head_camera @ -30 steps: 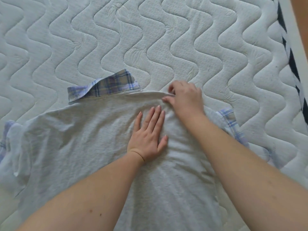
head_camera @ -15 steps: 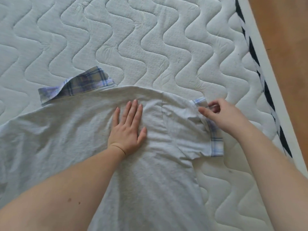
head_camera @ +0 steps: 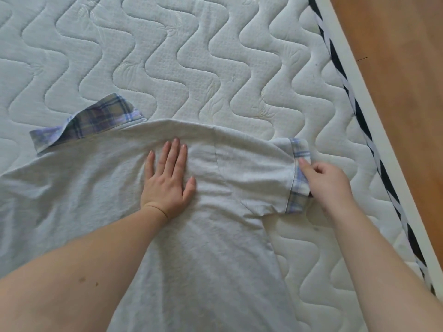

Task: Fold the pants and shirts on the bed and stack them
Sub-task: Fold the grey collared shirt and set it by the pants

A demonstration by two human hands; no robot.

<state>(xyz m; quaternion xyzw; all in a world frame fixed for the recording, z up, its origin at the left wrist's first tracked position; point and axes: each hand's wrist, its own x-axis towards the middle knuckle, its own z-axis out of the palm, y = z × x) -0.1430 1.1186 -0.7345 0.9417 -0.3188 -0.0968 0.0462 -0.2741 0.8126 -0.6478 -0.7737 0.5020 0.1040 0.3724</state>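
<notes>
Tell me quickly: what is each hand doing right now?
Left hand: open, pressed flat on the grey shirt.
Right hand: pinching the plaid sleeve cuff.

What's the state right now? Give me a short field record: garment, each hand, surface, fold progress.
garment: grey shirt with plaid collar, spread flat
left hand: flat, fingers straight, pressing the shirt below the neckline
right hand: pinching the plaid sleeve cuff
surface: quilted mattress, wooden floor beside it
fold progress: sleeve laid out, not yet folded in
</notes>
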